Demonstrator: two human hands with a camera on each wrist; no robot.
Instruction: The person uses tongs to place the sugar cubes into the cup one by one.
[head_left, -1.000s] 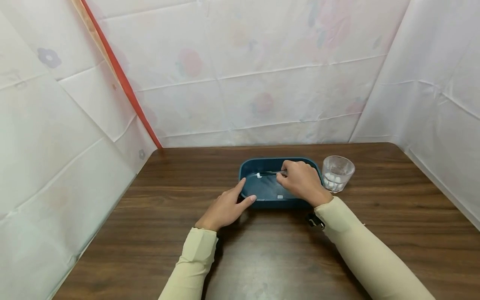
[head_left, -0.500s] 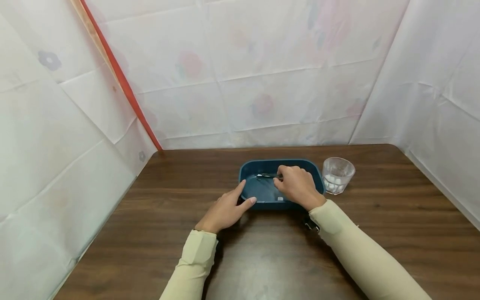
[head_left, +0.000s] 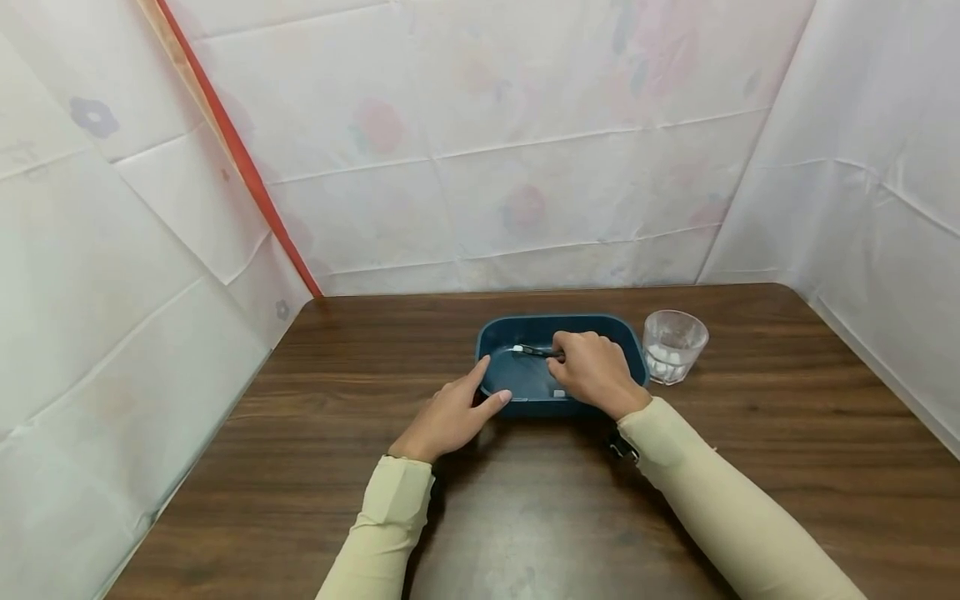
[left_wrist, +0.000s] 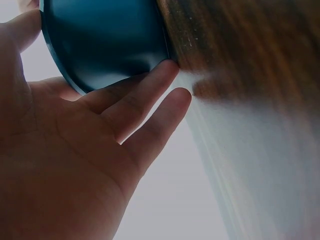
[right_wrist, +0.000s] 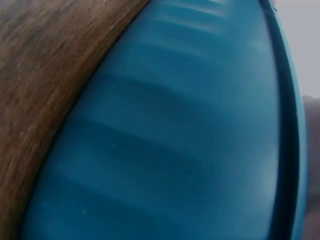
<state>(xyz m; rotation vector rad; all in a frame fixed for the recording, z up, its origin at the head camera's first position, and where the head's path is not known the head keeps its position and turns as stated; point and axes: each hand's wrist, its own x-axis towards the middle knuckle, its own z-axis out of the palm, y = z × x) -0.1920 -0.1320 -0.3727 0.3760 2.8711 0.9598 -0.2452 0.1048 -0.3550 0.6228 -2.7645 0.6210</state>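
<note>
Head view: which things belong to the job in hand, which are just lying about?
In the job:
tray, left hand touching it
tool, held by right hand
tip bit, white
near-wall bit, white
glass, likely, since it holds white bits

Just surroundings:
table
sheets
red strip

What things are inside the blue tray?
A dark tool, a white piece at its tip, and a pale piece near the front wall. The right hand hides whatever lies beneath it.

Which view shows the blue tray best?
Head view: rim and interior of the blue tray show, partly behind the right hand. The left wrist view catches only one end, by the left hand; the right wrist view, an outer wall, close-up.
</note>
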